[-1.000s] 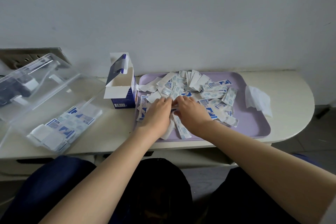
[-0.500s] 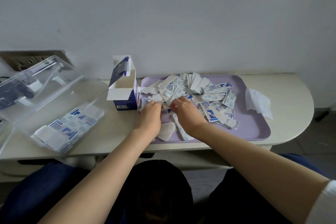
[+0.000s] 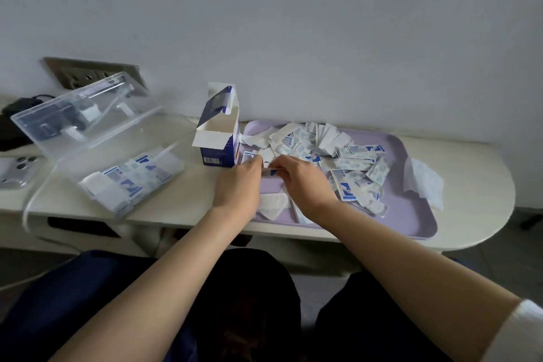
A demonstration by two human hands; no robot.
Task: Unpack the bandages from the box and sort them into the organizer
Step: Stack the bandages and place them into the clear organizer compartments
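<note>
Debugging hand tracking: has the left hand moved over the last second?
Yes. The left hand has shifted left across the tray, toward the open box; its fingertips are now close beside the box's near corner.

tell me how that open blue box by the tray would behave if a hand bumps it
The box probably tips or slides easily: it stands tall on a small base, and with bandages heaped on the tray it is likely near empty and light. Its open card flaps would likely bend.

Dim, flat, cool indoor light, soft faint shadows, slight overall softness, wide-angle bending at the edges.
</note>
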